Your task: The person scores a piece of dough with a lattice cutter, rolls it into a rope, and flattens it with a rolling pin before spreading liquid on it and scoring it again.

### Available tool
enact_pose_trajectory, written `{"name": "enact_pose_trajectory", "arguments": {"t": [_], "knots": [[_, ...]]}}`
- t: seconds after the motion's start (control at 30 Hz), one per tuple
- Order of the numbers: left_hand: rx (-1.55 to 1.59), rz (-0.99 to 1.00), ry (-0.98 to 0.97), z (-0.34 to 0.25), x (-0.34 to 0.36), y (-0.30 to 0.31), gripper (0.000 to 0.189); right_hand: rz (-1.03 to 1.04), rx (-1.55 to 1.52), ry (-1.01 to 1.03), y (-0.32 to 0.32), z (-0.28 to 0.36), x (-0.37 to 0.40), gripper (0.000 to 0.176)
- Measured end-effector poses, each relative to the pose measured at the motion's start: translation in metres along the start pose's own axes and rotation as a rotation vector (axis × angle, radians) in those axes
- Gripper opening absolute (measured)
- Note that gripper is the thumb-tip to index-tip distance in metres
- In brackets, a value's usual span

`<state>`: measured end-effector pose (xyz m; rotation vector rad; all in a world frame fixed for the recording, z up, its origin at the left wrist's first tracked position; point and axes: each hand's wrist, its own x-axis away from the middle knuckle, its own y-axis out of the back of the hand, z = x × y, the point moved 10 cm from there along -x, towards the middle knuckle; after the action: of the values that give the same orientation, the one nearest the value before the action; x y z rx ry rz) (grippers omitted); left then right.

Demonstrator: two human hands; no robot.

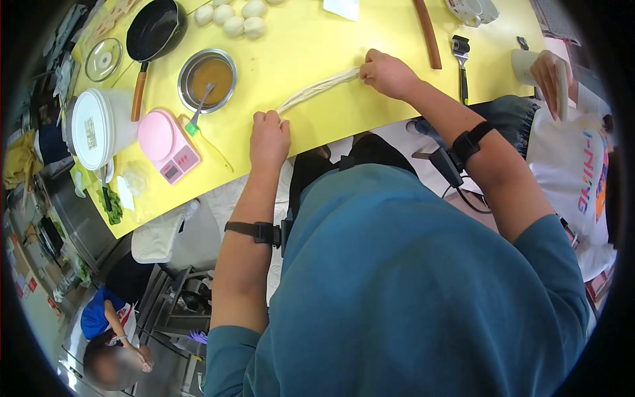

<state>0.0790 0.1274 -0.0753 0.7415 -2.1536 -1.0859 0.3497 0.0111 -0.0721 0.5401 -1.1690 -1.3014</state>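
Note:
A long, pale rope of dough strands (319,88) stretches between my two hands over the yellow table. My left hand (269,140) is closed round its lower left end, near the table's front edge. Its upper right end is gripped in my right hand (389,75), fingers curled over it. Left of the dough stands a steel bowl (182,71) of brownish liquid. A brush with a green collar (192,128) leans in this bowl, its handle over the table. Several round dough balls (233,26) lie at the back.
A pink scale (180,165), a white-lidded tub (92,129) and a black pan (153,33) occupy the left side. At right lie a rolling pin (428,36) and a black-handled roller tool (462,73). One person (562,152) sits at right holding a cup; another is at lower left.

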Motion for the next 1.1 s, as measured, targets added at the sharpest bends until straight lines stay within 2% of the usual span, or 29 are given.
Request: {"name": "enact_pose_trajectory", "arguments": {"t": [0.07, 0.17, 0.27, 0.37, 0.47, 0.57, 0.67, 0.77, 0.87, 0.97, 1.1], "knots": [[0.012, 0.001, 0.001, -0.002, 0.001, 0.001, 0.024, -0.002, 0.016, 0.083, -0.004, 0.005, -0.009, 0.015], [0.018, 0.000, -0.002, 0.000, 0.000, -0.001, 0.023, -0.049, -0.030, -0.076, -0.006, -0.006, -0.018, 0.013], [0.012, -0.011, 0.005, -0.001, 0.002, 0.000, 0.023, -0.118, -0.249, -0.351, -0.007, -0.024, -0.012, 0.012], [0.005, -0.035, 0.012, -0.007, 0.001, 0.002, 0.022, -0.232, -0.351, -0.398, -0.013, -0.021, -0.003, 0.016], [0.018, 0.010, 0.058, -0.010, -0.001, 0.001, 0.022, -0.210, -0.342, -0.310, -0.015, -0.004, 0.001, 0.021], [0.022, -0.062, -0.026, -0.010, 0.005, 0.000, 0.024, -0.134, -0.236, -0.095, -0.012, 0.009, -0.002, 0.028], [-0.014, -0.061, -0.071, -0.017, 0.013, 0.006, 0.026, -0.002, -0.071, 0.041, -0.012, 0.014, -0.006, 0.026], [-0.027, 0.018, -0.103, -0.010, 0.010, -0.007, 0.024, 0.153, 0.067, 0.056, -0.010, 0.024, -0.010, 0.024], [-0.118, 0.103, -0.041, -0.007, -0.001, -0.012, 0.024, 0.129, 0.140, 0.048, -0.008, 0.030, -0.015, 0.022], [-0.069, 0.078, 0.090, -0.010, -0.010, -0.005, 0.024, 0.126, 0.109, -0.028, -0.009, 0.033, -0.015, 0.026], [-0.051, 0.088, 0.029, -0.025, -0.001, -0.004, 0.028, 0.041, 0.050, 0.003, -0.013, 0.037, -0.012, 0.023]]}}
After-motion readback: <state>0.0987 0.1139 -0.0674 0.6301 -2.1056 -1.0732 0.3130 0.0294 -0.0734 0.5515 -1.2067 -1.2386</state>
